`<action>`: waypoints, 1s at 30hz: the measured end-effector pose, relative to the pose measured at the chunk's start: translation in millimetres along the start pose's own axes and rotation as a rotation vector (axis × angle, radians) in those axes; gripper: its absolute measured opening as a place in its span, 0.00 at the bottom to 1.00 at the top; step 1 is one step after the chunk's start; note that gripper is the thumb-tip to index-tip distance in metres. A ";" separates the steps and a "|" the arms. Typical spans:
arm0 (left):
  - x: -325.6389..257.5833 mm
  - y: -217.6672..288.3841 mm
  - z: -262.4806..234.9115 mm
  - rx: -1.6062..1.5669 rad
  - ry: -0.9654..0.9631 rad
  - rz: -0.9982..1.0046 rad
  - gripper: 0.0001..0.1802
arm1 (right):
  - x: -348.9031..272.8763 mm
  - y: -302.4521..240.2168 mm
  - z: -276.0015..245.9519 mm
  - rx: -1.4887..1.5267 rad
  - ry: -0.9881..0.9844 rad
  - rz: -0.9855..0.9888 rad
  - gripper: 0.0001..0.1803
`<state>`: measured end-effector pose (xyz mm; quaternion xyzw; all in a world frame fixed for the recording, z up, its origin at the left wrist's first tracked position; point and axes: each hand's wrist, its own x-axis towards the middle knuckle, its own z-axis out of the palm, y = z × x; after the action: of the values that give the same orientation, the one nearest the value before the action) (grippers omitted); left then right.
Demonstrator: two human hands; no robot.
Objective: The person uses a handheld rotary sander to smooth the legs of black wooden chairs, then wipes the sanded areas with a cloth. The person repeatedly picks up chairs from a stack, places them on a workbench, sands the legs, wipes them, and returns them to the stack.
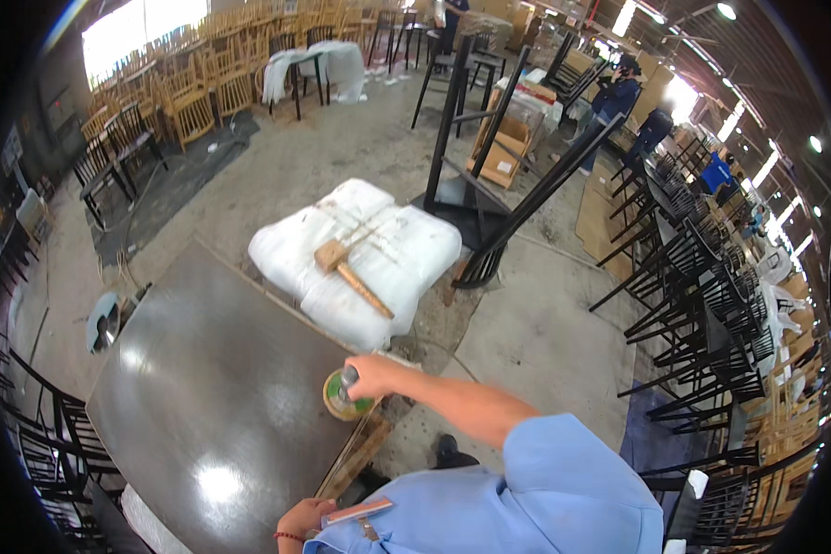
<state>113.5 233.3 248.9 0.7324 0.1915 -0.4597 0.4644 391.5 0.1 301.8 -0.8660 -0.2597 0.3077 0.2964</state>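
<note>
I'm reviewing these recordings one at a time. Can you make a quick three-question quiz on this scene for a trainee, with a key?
1. Short answer: What tool lies on the white-wrapped bundle?

2. True or false: The right hand grips a round green-and-yellow object near the edge of the dark tabletop.

3. Multiple choice: Where is the red bracelet worn?
A) Right wrist
B) Left wrist
C) Both wrists

Key:
1. A wooden mallet.
2. True.
3. B, next to the left hand.
</note>
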 end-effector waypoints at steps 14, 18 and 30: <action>82.0 341.2 130.5 0.121 0.333 0.648 0.17 | -309.9 307.4 -163.7 0.864 0.753 0.164 0.28; 105.1 435.0 169.1 0.151 0.282 0.709 0.17 | -393.8 375.2 -228.4 0.884 0.948 0.150 0.28; 145.0 770.7 169.7 0.138 0.739 1.274 0.32 | -466.2 304.3 -594.3 0.032 0.857 -0.015 0.32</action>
<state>647.8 -315.0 489.2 0.8362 -0.1563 0.1647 0.4993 566.0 -714.6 650.8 -0.9089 -0.1145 -0.0781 0.3933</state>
